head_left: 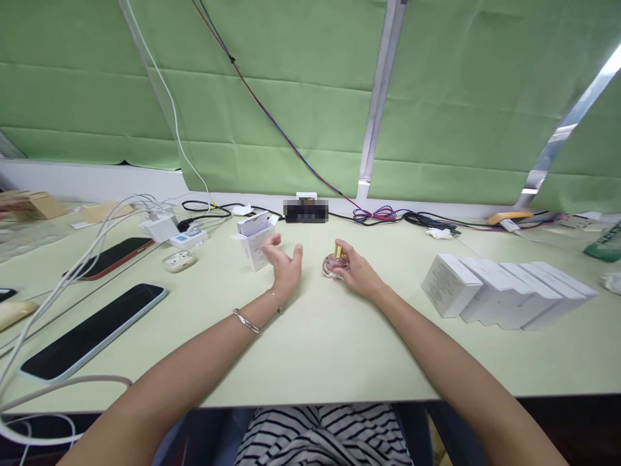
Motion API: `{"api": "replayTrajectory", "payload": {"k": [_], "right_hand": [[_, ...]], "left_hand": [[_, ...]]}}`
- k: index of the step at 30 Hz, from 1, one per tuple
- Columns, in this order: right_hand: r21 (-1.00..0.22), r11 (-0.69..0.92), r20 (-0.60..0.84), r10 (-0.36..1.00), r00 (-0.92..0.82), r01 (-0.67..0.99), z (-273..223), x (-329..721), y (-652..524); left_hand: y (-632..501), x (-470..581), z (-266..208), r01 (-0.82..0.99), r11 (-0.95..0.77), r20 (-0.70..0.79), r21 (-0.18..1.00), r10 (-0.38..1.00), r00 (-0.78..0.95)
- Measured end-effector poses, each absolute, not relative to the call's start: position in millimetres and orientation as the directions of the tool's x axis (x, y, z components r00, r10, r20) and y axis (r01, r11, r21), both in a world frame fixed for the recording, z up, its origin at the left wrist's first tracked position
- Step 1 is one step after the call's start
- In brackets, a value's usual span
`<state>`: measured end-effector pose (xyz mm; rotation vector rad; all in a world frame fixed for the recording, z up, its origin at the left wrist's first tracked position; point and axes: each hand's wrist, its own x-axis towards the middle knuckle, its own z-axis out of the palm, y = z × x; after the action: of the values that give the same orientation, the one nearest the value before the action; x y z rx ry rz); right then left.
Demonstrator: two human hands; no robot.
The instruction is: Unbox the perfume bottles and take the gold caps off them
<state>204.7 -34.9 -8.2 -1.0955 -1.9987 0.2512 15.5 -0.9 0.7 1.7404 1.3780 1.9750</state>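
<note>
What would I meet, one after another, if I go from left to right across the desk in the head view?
Light-blue-edged phone, earbuds case, open white box, left hand, clear gold-topped bottle, right hand, row of white boxes.

Green-covered wall [310, 84]; pale table [330, 356]

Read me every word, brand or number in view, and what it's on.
Nothing reads with certainty.
Open white box: small print, too blurred.
Row of white boxes: tiny print, unreadable.
Green bottle, right edge: pale lettering, too blurred.
Glass bottle in the right hand: no legible text.
</note>
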Motion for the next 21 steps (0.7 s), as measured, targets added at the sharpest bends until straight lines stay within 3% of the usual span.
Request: {"api": "replayTrajectory", "payload": {"k": [4, 9, 16, 21], "right_hand": [[-0.547, 0.479, 0.544, 0.827, -0.142, 0.687, -5.2, 226.2, -26.5], [-0.569, 0.401, 0.547, 0.836, -0.033, 0.718, -3.0, 244.7, -21.1], [-0.579, 0.392, 0.542, 0.840, -0.023, 0.715, -4.6, 246.3, -17.8], [-0.564, 0.401, 0.571, 0.821, -0.010, 0.722, -8.5, 248.4, -16.1]], "left_hand": [[16.3, 5.9, 3.3, 0.328, -0.364, 0.489, 0.872, 0.632, -0.601], [20.6, -0.7, 14.5, 0.213, -0.224, 0.306, 0.951, 0.578, -0.756], [31.8, -34.7, 32.5, 0.432, -0.157, 0.454, 0.888, 0.449, -0.770], [53.0, -69.0, 18.1, 0.386, 0.138, 0.184, 0.912, 0.704, -0.686]]}}
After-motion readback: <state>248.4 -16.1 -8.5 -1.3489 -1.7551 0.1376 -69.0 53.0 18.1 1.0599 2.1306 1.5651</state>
